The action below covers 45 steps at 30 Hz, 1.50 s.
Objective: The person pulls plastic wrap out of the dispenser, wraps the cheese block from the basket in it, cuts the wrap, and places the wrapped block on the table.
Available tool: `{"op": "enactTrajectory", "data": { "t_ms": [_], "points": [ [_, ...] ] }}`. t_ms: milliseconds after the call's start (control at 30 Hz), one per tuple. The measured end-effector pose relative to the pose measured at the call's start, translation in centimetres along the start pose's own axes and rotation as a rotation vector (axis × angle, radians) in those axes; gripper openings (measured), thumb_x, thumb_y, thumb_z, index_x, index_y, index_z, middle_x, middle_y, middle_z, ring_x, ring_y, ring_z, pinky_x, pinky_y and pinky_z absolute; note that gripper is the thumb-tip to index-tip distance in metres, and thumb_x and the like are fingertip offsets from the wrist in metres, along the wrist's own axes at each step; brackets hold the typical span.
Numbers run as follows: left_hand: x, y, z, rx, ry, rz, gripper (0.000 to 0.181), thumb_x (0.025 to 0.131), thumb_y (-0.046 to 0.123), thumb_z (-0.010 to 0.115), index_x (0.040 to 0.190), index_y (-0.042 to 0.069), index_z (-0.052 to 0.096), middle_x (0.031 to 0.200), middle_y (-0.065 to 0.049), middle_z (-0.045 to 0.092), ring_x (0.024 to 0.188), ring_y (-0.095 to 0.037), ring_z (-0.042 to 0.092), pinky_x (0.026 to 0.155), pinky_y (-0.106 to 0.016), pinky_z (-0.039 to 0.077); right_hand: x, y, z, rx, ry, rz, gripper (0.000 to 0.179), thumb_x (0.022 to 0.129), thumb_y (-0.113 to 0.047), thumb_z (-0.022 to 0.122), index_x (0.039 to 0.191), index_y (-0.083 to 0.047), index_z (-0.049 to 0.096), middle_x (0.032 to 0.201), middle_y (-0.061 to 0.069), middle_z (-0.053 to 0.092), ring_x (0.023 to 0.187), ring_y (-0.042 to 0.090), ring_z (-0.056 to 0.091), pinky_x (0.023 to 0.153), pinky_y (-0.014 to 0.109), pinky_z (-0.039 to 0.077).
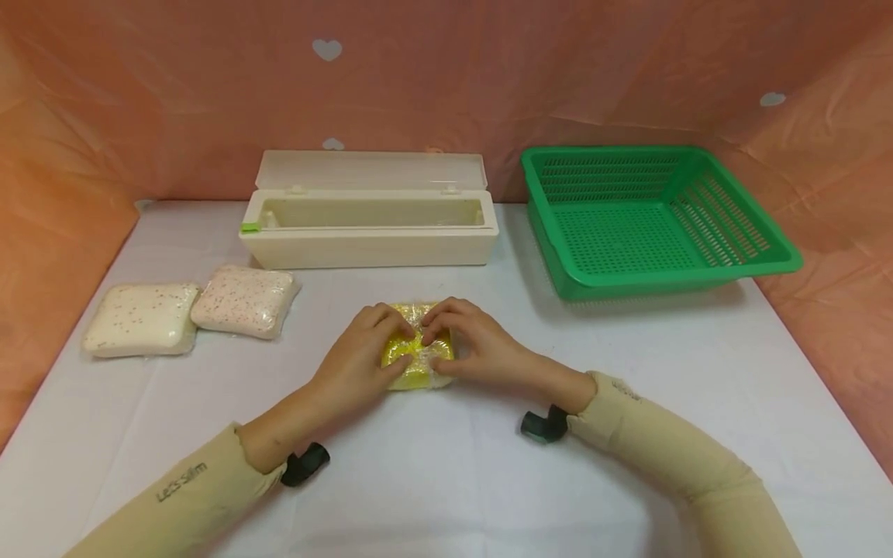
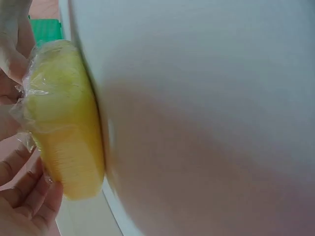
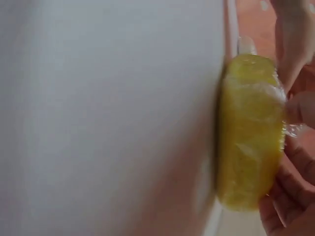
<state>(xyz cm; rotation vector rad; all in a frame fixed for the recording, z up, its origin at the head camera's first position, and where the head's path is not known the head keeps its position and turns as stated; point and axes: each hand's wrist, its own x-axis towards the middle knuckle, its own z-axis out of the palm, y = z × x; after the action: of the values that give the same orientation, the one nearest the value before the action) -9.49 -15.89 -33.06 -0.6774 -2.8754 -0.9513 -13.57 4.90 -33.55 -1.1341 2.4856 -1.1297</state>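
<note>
A yellow block in clear plastic wrap point(image 1: 417, 375) lies flat on the white table in the middle of the head view. From its left side my left hand point(image 1: 359, 349) bends fingers and thumb over the top and pinches the wrap. My right hand point(image 1: 484, 345) does the same from the right, its fingertips close to the left ones. The left wrist view shows the yellow block point(image 2: 66, 123) from the side, with loose wrap point(image 2: 28, 110) gathered at the fingers. In the right wrist view the block's side point(image 3: 251, 142) looks smoothly covered. The fingertips are partly hidden there.
Two wrapped speckled blocks, one cream point(image 1: 139, 318) and one pinkish point(image 1: 244, 301), lie side by side at the left. Behind stands a long white box point(image 1: 370, 249) with its lid raised. A green perforated basket point(image 1: 572, 285) stands at the back right.
</note>
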Motion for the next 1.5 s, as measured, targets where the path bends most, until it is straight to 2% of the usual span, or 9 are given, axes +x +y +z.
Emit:
{"op": "enactTrajectory", "data": {
  "t_ms": [200,333,467,633,800,1033,1233,1367,1500],
  "points": [
    [-0.8,0.2,-0.6,-0.011,0.083,0.069,0.015,0.082,0.016,0.068,0.094,0.012,0.061,0.1,0.001,0.057,0.098,-0.016,0.05,0.083,-0.034,0.044,0.0,0.7,-1.4,0.078,0.007,-0.053,0.035,0.081,-0.014,0.069,0.115,-0.013,0.06,0.127,0.002,0.053,0.123,0.014,0.045,0.106,0.038,0.036],
    [-1.3,0.5,-0.6,0.012,0.112,0.249,0.015,0.079,0.02,0.072,0.089,0.014,0.062,0.097,0.004,0.058,0.094,-0.012,0.051,0.079,-0.029,0.046,0.1,1.7,-1.9,0.12,-0.001,-0.029,0.042,0.087,-0.001,0.055,0.128,-0.008,0.053,0.139,0.011,0.045,0.133,0.019,0.037,0.109,0.043,0.032],
    [-1.4,0.8,-0.3,0.103,0.084,0.403,0.026,0.073,0.021,0.077,0.094,0.013,0.064,0.105,0.001,0.057,0.098,-0.014,0.053,0.081,-0.029,0.048,0.5,2.4,-1.7,0.114,-0.059,0.008,0.057,0.084,0.008,0.047,0.138,-0.012,0.042,0.144,0.006,0.041,0.137,0.017,0.032,0.112,0.04,0.029],
    [-1.4,0.8,0.0,0.195,0.039,0.421,0.035,0.072,0.017,0.077,0.103,0.014,0.061,0.112,-0.002,0.055,0.105,-0.017,0.052,0.088,-0.031,0.047,1.0,2.7,-1.3,0.164,-0.119,0.072,0.07,0.08,0.012,0.049,0.141,-0.02,0.038,0.145,-0.003,0.041,0.13,0.014,0.041,0.107,0.036,0.037],
    [-1.5,0.5,-0.2,0.211,-0.012,0.365,0.029,0.078,0.014,0.072,0.105,0.016,0.06,0.119,-0.002,0.055,0.111,-0.019,0.053,0.091,-0.034,0.047,1.2,2.7,-1.4,0.173,-0.118,0.125,0.066,0.076,0.007,0.058,0.137,-0.016,0.044,0.138,0.003,0.048,0.113,0.017,0.053,0.096,0.033,0.046],
    [-1.9,0.1,-1.4,-0.001,-0.043,0.167,0.033,0.087,0.02,0.064,0.119,0.017,0.055,0.124,0.003,0.053,0.117,-0.015,0.052,0.095,-0.036,0.047,1.0,2.7,-2.2,0.286,-0.08,0.163,0.054,0.077,-0.003,0.061,0.13,-0.009,0.052,0.13,0.009,0.054,0.093,0.016,0.05,0.078,0.023,0.045],
    [-2.1,-0.7,-2.1,-0.192,-0.006,0.041,0.038,0.091,0.015,0.059,0.126,0.013,0.046,0.127,-0.004,0.057,0.119,-0.021,0.053,0.1,-0.043,0.043,1.2,2.1,-2.4,0.487,-0.061,0.277,0.042,0.086,-0.015,0.056,0.128,-0.006,0.054,0.127,0.01,0.058,0.095,0.015,0.055,0.079,0.021,0.048],
    [-2.1,-1.4,-2.2,-0.284,0.036,-0.021,0.035,0.093,0.013,0.054,0.127,0.01,0.044,0.13,-0.01,0.055,0.119,-0.026,0.054,0.102,-0.046,0.041,1.7,1.4,-2.1,0.552,-0.014,0.4,0.039,0.09,-0.026,0.056,0.126,-0.011,0.055,0.119,0.009,0.061,0.09,0.016,0.055,0.074,0.023,0.049],
    [-2.0,-2.0,-2.6,-0.377,0.062,-0.129,0.034,0.095,0.011,0.048,0.129,0.006,0.043,0.131,-0.016,0.054,0.121,-0.03,0.052,0.102,-0.045,0.041,2.2,1.1,-1.6,0.607,0.011,0.447,0.042,0.088,-0.022,0.06,0.128,-0.013,0.05,0.118,0.011,0.062,0.087,0.02,0.059,0.077,0.025,0.05]
  ]
}}
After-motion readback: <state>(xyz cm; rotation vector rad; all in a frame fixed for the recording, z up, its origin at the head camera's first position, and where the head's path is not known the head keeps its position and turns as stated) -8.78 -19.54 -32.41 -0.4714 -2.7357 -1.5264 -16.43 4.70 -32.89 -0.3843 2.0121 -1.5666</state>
